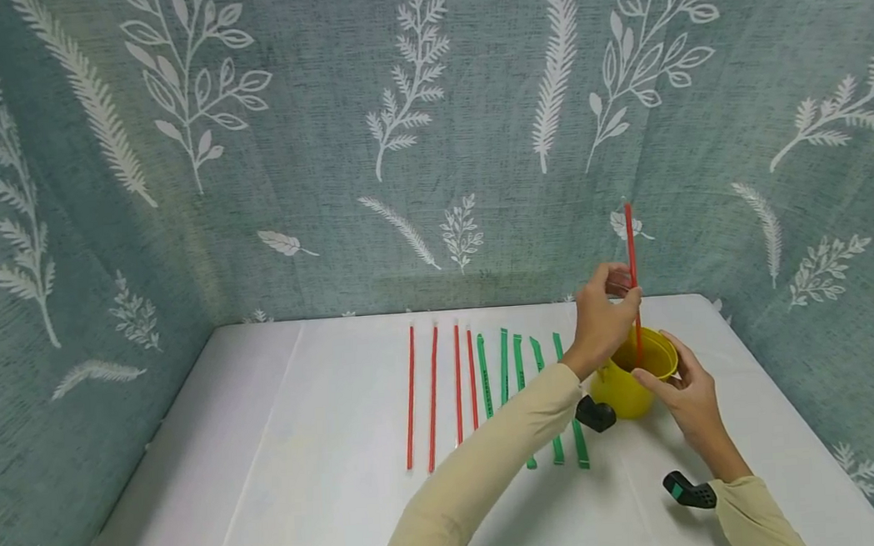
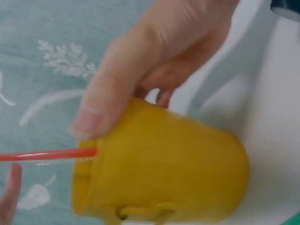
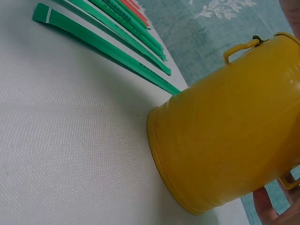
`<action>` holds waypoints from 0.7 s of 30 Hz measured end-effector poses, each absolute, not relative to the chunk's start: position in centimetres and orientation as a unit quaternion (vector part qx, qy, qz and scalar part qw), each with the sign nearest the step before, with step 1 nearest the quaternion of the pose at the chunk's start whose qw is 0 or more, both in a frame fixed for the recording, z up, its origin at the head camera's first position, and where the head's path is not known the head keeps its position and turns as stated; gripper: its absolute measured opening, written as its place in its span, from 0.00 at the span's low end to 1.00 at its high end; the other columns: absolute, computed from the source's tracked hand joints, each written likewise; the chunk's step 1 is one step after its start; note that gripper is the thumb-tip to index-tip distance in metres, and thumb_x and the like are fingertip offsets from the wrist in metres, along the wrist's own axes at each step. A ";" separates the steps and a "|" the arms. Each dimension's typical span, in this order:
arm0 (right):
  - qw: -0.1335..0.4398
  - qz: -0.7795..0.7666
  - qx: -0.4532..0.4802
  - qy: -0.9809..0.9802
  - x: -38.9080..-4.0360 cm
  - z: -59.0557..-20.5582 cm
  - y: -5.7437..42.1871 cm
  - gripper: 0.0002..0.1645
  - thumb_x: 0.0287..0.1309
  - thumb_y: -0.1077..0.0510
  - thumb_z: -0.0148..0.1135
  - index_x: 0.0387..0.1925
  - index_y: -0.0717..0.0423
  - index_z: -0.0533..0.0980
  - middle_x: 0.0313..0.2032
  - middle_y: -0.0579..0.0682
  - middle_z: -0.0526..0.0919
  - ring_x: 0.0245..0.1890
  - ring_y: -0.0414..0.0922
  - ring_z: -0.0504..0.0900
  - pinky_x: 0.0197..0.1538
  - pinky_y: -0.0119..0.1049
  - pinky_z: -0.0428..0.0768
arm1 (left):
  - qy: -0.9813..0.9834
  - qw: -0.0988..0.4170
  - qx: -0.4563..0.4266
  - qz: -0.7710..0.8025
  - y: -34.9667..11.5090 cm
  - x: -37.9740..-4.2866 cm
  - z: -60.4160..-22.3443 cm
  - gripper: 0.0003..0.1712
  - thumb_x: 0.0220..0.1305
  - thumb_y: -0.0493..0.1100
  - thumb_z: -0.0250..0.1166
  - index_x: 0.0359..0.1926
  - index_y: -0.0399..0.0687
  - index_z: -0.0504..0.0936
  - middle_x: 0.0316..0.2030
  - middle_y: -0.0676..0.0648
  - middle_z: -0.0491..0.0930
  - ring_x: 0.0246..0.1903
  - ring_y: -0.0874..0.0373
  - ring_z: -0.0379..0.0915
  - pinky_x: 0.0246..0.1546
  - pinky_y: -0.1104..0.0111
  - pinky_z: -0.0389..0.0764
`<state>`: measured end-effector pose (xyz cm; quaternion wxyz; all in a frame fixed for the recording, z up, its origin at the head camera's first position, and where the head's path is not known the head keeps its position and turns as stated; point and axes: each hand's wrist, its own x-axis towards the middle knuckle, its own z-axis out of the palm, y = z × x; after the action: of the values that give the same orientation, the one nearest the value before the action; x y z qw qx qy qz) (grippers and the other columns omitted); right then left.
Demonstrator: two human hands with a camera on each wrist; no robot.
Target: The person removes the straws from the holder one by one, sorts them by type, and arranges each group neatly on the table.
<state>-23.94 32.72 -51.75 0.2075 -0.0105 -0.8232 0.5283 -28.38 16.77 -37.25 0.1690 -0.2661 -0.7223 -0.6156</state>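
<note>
My left hand [image 1: 622, 299] pinches a red straw [image 1: 631, 244] and holds it upright, its lower end inside a yellow cup [image 1: 623, 393] with small handles. My right hand [image 1: 677, 383] grips the cup's right rim as it stands on the white table [image 1: 282, 449]. In the left wrist view the red straw [image 2: 42, 155] enters the mouth of the cup [image 2: 168, 168], and the right hand [image 2: 154, 56] has its thumb over the rim. The right wrist view shows the cup's side [image 3: 225, 122] from low down.
Several red straws [image 1: 435, 394] and several green straws [image 1: 520, 368] lie side by side on the table, left of the cup. Green straws [image 3: 108, 47] also show in the right wrist view. A leaf-patterned curtain [image 1: 429, 140] encloses the table at the back and sides.
</note>
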 end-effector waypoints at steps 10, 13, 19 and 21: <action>0.209 0.525 -0.012 -0.825 -24.1 -52.0 32.8 0.41 0.49 0.48 0.62 0.63 0.33 0.54 0.58 0.40 0.64 0.53 0.37 0.65 0.45 0.14 0.67 | -0.687 0.189 -0.265 -0.649 14.1 -25.4 -33.1 0.14 0.59 0.33 0.55 0.47 0.36 0.68 0.38 0.40 0.73 0.35 0.54 0.72 0.32 0.83 0.72; 0.211 0.526 -0.012 -0.823 -24.0 -51.9 32.8 0.41 0.49 0.48 0.62 0.63 0.33 0.54 0.58 0.40 0.65 0.53 0.36 0.65 0.45 0.14 0.67 | -0.671 0.187 -0.265 -0.666 13.9 -25.2 -32.5 0.14 0.59 0.33 0.54 0.47 0.35 0.67 0.38 0.39 0.72 0.34 0.54 0.72 0.29 0.81 0.75; 0.214 0.532 -0.004 -0.819 -24.0 -51.8 32.8 0.41 0.49 0.50 0.62 0.63 0.34 0.55 0.58 0.41 0.65 0.53 0.36 0.65 0.44 0.15 0.67 | -0.630 0.160 -0.286 -0.704 13.0 -24.8 -31.6 0.16 0.60 0.32 0.54 0.49 0.34 0.66 0.39 0.37 0.70 0.35 0.52 0.71 0.27 0.75 0.79; 0.216 0.534 -0.003 -0.818 -24.0 -51.9 32.8 0.40 0.49 0.51 0.63 0.63 0.34 0.55 0.58 0.41 0.65 0.53 0.36 0.65 0.44 0.15 0.67 | -0.621 0.152 -0.292 -0.712 12.5 -24.5 -31.2 0.16 0.60 0.32 0.54 0.49 0.35 0.65 0.39 0.36 0.70 0.35 0.52 0.71 0.28 0.72 0.80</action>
<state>-24.02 32.84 -51.89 0.2158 -0.0027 -0.8176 0.5338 -24.54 12.52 -31.23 0.1518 -0.2918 -0.6209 -0.7115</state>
